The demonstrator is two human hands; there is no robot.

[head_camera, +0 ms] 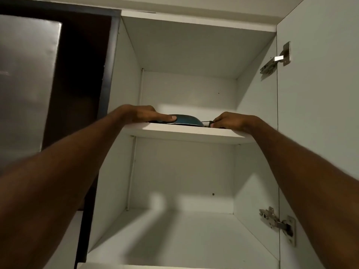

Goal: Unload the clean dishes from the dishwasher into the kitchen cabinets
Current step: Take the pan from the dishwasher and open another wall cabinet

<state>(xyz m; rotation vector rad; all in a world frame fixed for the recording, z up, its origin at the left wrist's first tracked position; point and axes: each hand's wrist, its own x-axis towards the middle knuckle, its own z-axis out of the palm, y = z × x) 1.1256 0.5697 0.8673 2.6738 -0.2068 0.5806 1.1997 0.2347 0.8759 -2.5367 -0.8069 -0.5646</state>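
Round blue-green metal pan (184,120) resting on the white upper cabinet shelf (186,133), near its front edge. Left hand (139,114) laid over the rim, fingers straight. Right hand (231,121) apparently wrapped round the handle, partly hidden. One piece nearly stowed; dishwasher unseen, remainder unknown. No readable writing anywhere.

Blue pan (184,120): base hidden behind shelf edge (186,133); right hand (231,121) covers its handle; left hand (141,114) fingers unseen.
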